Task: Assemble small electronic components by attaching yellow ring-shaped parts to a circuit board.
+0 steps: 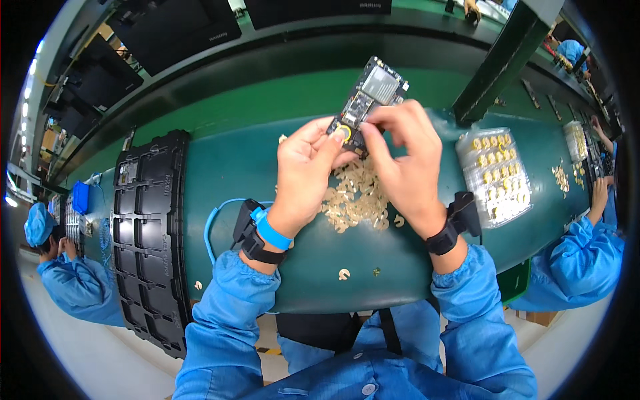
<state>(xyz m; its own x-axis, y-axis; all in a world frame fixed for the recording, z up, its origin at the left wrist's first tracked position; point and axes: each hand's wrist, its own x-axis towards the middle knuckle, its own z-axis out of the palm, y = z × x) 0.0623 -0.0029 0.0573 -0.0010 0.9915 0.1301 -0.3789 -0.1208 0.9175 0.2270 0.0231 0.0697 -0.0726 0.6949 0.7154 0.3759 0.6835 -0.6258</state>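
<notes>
My left hand (307, 157) grips a dark printed circuit board (377, 87) by its lower left edge and holds it tilted above the bench. The thumb presses next to a round part with a yellow rim (345, 131) on the board's face. My right hand (412, 157) reaches over from the other side, thumb and fingertips pinched together against the board; whatever is between them is hidden. Below both hands lies a loose pile of small pale cut-out pieces (357, 200), several with a notch or ring shape.
A clear blister tray (466, 167) of round gold parts stands right of my hands. On the left is a large black compartment tray (150, 227). A green post (500, 67) rises at the back right. People in blue sit left (77, 280) and right (580, 267).
</notes>
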